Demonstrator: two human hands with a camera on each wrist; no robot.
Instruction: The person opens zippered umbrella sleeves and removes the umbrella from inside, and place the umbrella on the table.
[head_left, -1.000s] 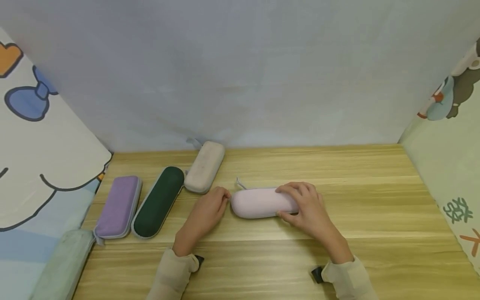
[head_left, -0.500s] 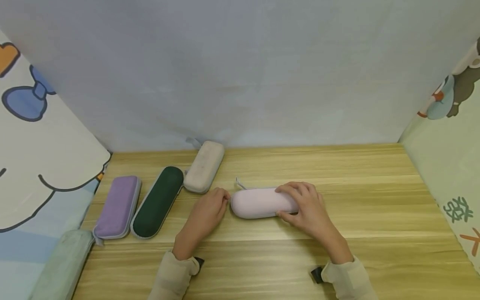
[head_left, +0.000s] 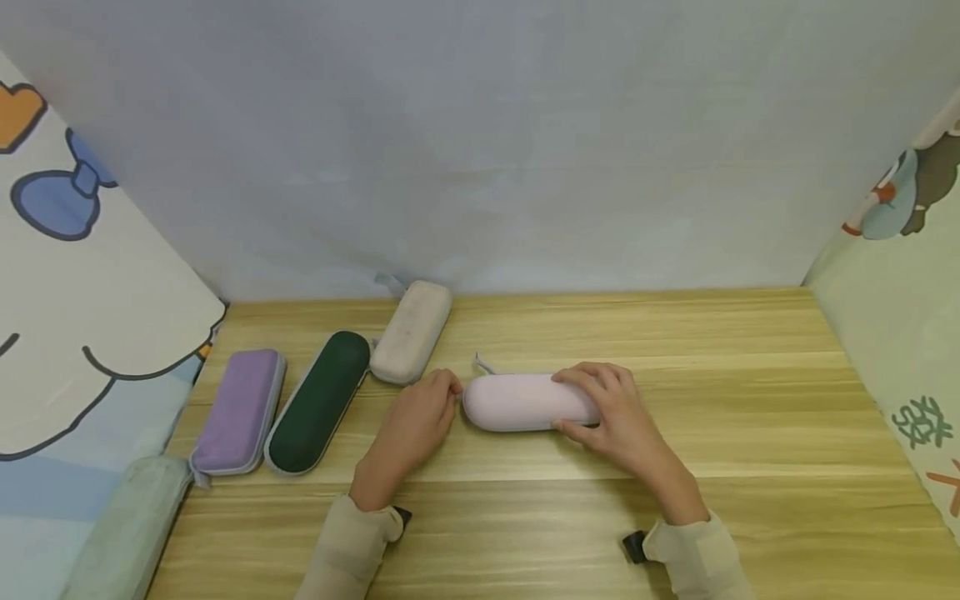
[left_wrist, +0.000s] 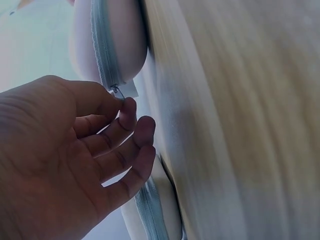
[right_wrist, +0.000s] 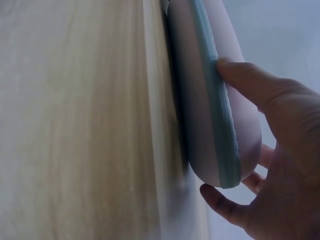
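A pale pink zippered case (head_left: pixel 517 402) with rounded ends lies crosswise on the table, its grey-green zipper (left_wrist: pixel 103 45) closed along the side facing the left wrist camera. At its left end, my left hand (head_left: pixel 420 417) pinches the small zipper pull (left_wrist: pixel 119 93) between thumb and index finger, the other fingers loosely bent. My right hand (head_left: pixel 618 412) grips the case's right end, thumb on the near side over the zipper band (right_wrist: pixel 220 115) and fingers over the far side. A fabric loop (head_left: pixel 482 362) sticks out behind the case.
Left of my hands lie a cream case (head_left: pixel 411 332), a dark green case (head_left: pixel 318 404) and a purple case (head_left: pixel 236 412). A pale green case (head_left: pixel 131 525) sits at the table's left edge. A grey cloth wall (head_left: pixel 510 150) stands behind the wooden table (head_left: pixel 720 350).
Both hands keep their places on the pink case and its zipper pull. The head view has shifted very slightly; the other cases lie as before.
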